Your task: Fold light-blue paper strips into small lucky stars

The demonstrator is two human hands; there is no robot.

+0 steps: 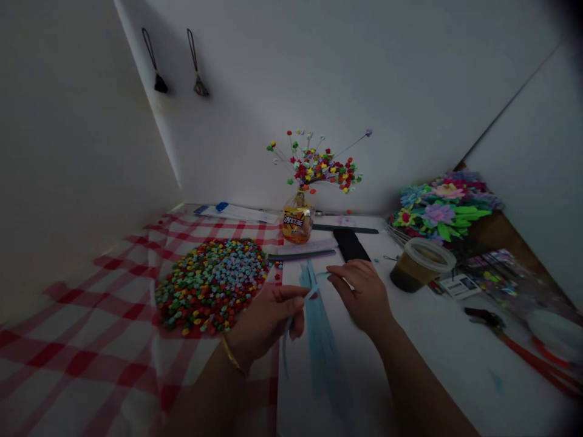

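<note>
Between thumb and fingers, my left hand [276, 312] pinches a thin pale-blue paper strip [286, 349], whose tail hangs below the palm. My right hand [362, 294] is closed too, its fingertips pinching the other end of the strip just to the right. Below and between both hands lies a bundle of light-blue paper strips [321, 340] on the white tabletop. A large heap of small coloured folded paper stars [214, 279] sits left of my left hand. Beyond my right hand is a black phone [350, 244].
A bottle [298, 221] at the back holds stems tipped with coloured stars. Right of my hands stand a tub of dark liquid [421, 267], a bunch of fabric-like flowers [446, 206] and orange-handled pliers [514, 343]. A red-checked cloth [113, 328] covers the left side.
</note>
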